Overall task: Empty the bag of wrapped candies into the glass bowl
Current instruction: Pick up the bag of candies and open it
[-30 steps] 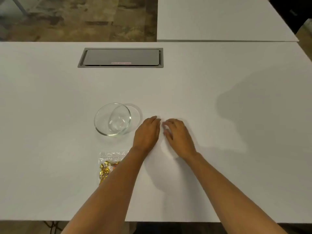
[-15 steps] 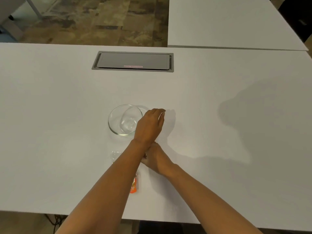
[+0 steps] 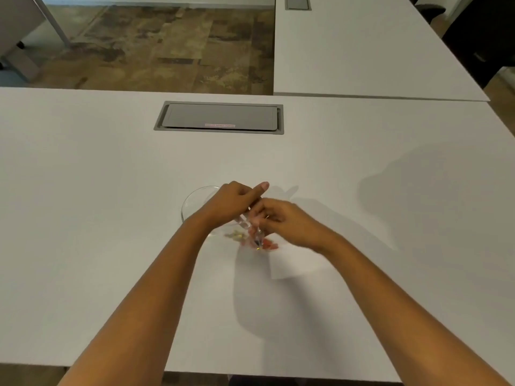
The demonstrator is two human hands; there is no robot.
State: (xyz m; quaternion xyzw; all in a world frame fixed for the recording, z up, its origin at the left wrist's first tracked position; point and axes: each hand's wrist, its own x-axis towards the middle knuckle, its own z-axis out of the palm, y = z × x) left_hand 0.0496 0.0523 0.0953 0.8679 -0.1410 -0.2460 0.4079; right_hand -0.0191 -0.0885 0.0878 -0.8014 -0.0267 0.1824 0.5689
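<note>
The clear glass bowl (image 3: 195, 199) stands on the white table (image 3: 97, 218), mostly hidden behind my left hand (image 3: 231, 203). Both hands hold the clear plastic bag of wrapped candies (image 3: 255, 236) by its top, just right of and in front of the bowl. Gold and orange-red candies hang blurred in the bag's lower part. My right hand (image 3: 281, 218) pinches the bag's upper edge next to my left hand, whose index finger points out to the right. Whether the bag is open I cannot tell.
A grey cable hatch (image 3: 220, 118) is set into the table beyond the bowl. A second white table (image 3: 362, 51) stands at the back right, with patterned floor to its left. The table's near edge runs below my forearms.
My right hand drew back under my left forearm to the bag near the front edge. Now both hands hold the bag lifted beside the bowl. The camera has tilted up.
</note>
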